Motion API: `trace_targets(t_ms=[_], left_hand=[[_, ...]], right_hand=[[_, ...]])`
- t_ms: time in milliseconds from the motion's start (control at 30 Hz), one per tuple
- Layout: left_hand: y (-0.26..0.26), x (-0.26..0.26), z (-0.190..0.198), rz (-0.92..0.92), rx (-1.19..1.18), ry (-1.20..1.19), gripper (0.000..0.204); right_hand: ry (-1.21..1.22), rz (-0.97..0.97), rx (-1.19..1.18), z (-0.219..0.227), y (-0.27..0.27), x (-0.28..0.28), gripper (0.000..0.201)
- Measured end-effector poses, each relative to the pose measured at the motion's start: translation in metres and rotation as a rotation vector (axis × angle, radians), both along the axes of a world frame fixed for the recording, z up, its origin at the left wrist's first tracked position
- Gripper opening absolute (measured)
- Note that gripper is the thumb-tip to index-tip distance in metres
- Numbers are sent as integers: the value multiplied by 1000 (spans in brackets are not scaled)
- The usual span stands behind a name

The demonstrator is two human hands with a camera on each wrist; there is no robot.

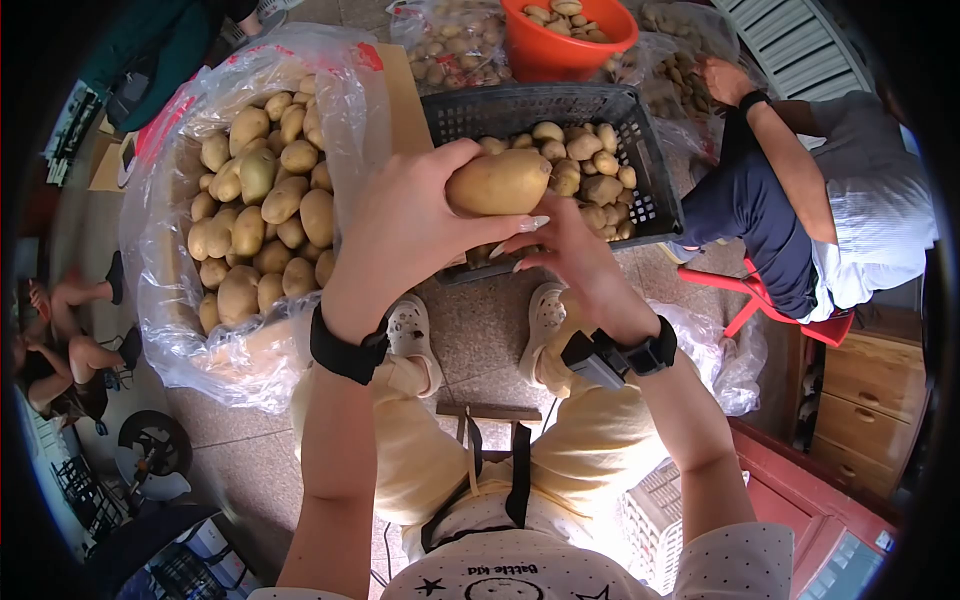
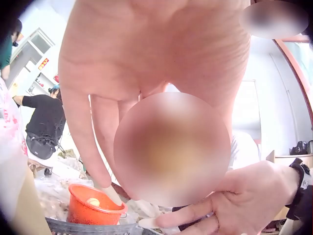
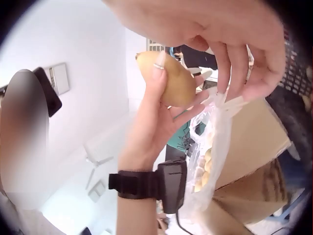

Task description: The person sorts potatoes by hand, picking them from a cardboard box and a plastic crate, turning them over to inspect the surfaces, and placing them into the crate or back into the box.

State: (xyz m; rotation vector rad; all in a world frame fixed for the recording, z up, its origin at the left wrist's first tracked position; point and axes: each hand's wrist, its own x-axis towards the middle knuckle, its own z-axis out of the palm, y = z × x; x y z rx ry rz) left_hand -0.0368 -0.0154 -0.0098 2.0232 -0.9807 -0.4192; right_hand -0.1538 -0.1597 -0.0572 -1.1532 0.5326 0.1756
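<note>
The potato (image 1: 497, 183), held up in front of the black crate (image 1: 650, 160), looks firm, fairly heavy and smooth-skinned, so it is best cupped round its thick middle, as the left hand (image 1: 400, 235) does, while the right hand (image 1: 570, 255) touches its underside with loosely spread fingers.

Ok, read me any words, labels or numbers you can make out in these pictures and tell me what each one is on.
"Battle Kid": on the chest of the person's white shirt, seen upside down from the head camera; the spelling is uncertain.
Red print on the clear plastic bag of potatoes: too crumpled to read.
Small red sign on the white cabinet: too small to read.
Nothing else readable.
</note>
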Motion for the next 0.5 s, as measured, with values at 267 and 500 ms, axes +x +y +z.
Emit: trace_targets(t_ms=[267, 500], left_hand=[[2, 1, 8, 57, 196, -170, 49], [2, -1, 7, 70, 211, -243, 53]], right_hand=[[-203, -236, -170, 10, -10, 7, 51], [-193, -149, -149, 14, -7, 6, 53]])
